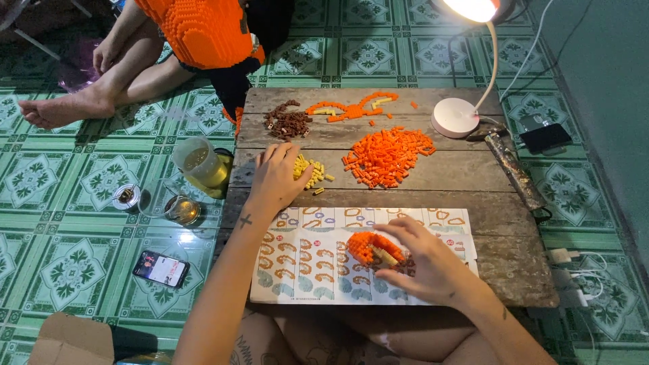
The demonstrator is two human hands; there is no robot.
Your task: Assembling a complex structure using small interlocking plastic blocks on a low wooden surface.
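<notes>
Reaching toward the table's far-left edge, my left hand (274, 177) lay flat, grasping nothing, over yellow bricks (308, 172), while my right hand (424, 263) seemingly pinched the orange brick piece (374, 247) near the front edge.

Bare arms, no sleeves; small cross tattoo on left forearm (245, 220).

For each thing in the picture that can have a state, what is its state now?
Desk lamp: switched on.
Phone on the floor: screen lit.
Phone by the wall: screen dark.
Plastic jug: partly filled with yellowish liquid.
Instruction sheet: spread flat on the wooden table.
Left hand: on the yellow bricks.
Right hand: holding the small orange brick piece.
</notes>
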